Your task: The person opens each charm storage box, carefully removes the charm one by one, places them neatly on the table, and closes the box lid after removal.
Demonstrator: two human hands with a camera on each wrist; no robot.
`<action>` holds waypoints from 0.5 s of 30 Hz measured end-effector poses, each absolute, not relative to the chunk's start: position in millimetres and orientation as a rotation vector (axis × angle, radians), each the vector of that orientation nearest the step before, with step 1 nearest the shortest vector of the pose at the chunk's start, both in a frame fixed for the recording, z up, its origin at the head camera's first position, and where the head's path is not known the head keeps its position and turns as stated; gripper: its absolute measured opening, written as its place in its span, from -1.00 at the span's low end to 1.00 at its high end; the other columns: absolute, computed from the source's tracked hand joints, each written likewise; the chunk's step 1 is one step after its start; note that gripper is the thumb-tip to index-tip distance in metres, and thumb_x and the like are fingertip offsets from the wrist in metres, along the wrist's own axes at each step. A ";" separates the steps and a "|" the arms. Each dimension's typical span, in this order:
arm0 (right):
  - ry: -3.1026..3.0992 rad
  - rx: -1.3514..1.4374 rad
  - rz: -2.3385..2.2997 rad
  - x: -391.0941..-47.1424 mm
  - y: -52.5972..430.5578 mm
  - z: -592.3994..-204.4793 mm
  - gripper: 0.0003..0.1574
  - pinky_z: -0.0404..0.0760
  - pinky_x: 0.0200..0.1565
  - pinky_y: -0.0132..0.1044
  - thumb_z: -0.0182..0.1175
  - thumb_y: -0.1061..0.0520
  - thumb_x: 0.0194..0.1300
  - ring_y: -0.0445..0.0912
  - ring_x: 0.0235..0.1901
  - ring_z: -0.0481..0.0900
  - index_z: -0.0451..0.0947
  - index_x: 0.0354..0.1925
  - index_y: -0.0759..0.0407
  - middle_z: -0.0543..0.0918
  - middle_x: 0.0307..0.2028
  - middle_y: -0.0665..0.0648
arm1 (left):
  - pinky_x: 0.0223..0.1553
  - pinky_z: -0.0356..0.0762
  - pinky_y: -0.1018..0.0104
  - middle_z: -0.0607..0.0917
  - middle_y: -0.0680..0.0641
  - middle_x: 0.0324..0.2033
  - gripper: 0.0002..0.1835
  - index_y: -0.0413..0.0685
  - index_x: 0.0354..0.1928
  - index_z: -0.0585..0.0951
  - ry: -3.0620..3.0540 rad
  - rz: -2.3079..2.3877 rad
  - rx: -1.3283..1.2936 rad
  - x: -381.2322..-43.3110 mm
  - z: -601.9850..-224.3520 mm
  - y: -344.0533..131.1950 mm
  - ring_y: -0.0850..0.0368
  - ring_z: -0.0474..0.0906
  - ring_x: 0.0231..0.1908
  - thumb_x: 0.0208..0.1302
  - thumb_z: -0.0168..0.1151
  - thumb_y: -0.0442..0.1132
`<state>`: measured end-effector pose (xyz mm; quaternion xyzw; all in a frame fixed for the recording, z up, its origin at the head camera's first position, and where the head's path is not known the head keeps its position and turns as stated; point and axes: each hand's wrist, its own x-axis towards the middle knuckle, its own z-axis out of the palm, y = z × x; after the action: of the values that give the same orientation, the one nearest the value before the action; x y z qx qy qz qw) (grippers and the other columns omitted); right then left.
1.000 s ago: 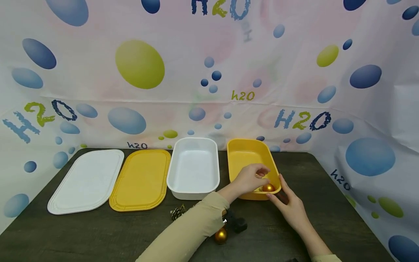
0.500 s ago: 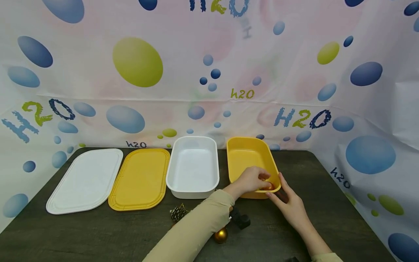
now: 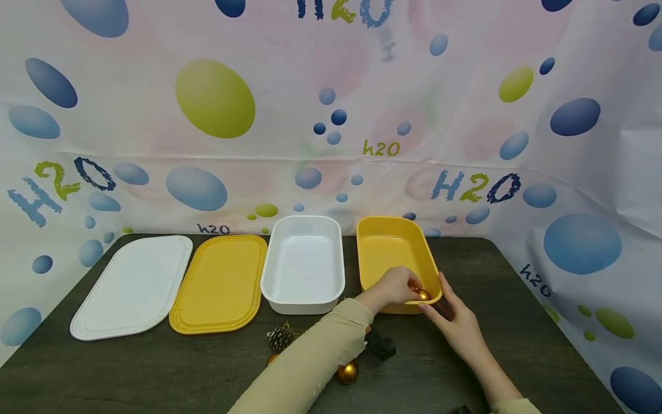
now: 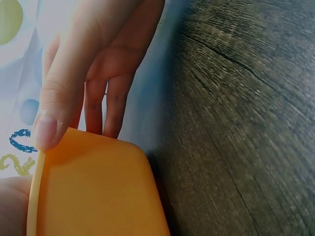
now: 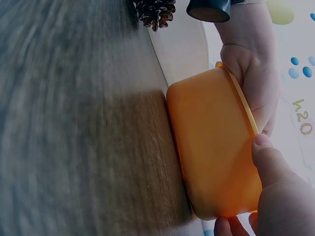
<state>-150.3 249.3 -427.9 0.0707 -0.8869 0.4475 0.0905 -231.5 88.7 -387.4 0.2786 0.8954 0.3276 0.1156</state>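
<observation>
My left hand (image 3: pixel 397 286) reaches down into the near end of the yellow box (image 3: pixel 393 247), fingers curled beside a shiny gold Christmas ball (image 3: pixel 423 295). Part of this ball lies behind the fingers, and whether they pinch it cannot be made out. My right hand (image 3: pixel 460 328) grips the box's near right corner. In the right wrist view its thumb (image 5: pixel 263 141) lies on the rim of the yellow box (image 5: pixel 216 142), with fingers at the outer wall. The left wrist view shows the right thumb (image 4: pixel 47 129) on that rim.
Left of the yellow box stands a white box (image 3: pixel 305 264). Further left lie a yellow lid (image 3: pixel 222 284) and a white lid (image 3: pixel 134 287). A pine cone (image 3: pixel 280 338), another gold ball (image 3: pixel 348 371) and a partly hidden ball (image 3: pixel 272 357) lie around the left sleeve.
My left hand has lowered further into the yellow box, its fingers coming down to the gold ball, which stays about where it was. The right hand keeps its grip on the corner.
</observation>
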 end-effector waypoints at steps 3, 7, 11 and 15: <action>-2.650 0.213 1.330 -149.5 249.5 -427.3 0.01 0.48 0.04 -0.13 0.22 -0.04 0.32 0.21 0.32 0.20 -0.15 0.50 -0.11 0.02 0.44 0.28 | -0.37 0.40 0.57 0.62 0.10 -0.45 -0.86 -0.12 -0.25 0.71 2.612 0.987 0.777 -229.6 -386.2 88.8 0.27 0.42 -0.43 0.15 0.40 -0.27; -2.651 0.206 1.320 -149.6 249.4 -427.1 0.00 0.48 0.04 -0.13 0.22 -0.06 0.32 0.21 0.32 0.18 -0.15 0.50 -0.10 0.03 0.44 0.28 | -0.37 0.43 0.56 0.59 0.10 -0.47 -0.87 -0.11 -0.30 0.67 2.607 1.032 0.751 -228.3 -385.6 88.3 0.28 0.43 -0.44 0.13 0.41 -0.26; -2.647 0.203 1.304 -149.9 249.5 -427.9 0.00 0.48 0.03 -0.13 0.21 -0.05 0.32 0.21 0.32 0.19 -0.13 0.50 -0.08 0.05 0.43 0.28 | -0.37 0.44 0.56 0.59 0.11 -0.45 -0.84 -0.10 -0.31 0.65 2.620 1.110 0.754 -228.4 -386.3 86.7 0.29 0.45 -0.43 0.12 0.42 -0.22; -2.635 0.212 1.304 -149.7 249.2 -428.6 -0.01 0.48 0.03 -0.13 0.22 -0.04 0.32 0.22 0.31 0.20 -0.12 0.50 -0.05 0.07 0.42 0.31 | -0.37 0.47 0.56 0.61 0.08 -0.40 -0.82 -0.12 -0.27 0.63 2.609 1.270 0.756 -227.9 -387.1 84.4 0.30 0.49 -0.41 0.12 0.43 -0.24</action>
<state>-149.7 249.2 -428.6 0.0716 -0.8897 0.4403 0.0968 -227.9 84.4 -387.1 0.2516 0.8678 0.4224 0.0716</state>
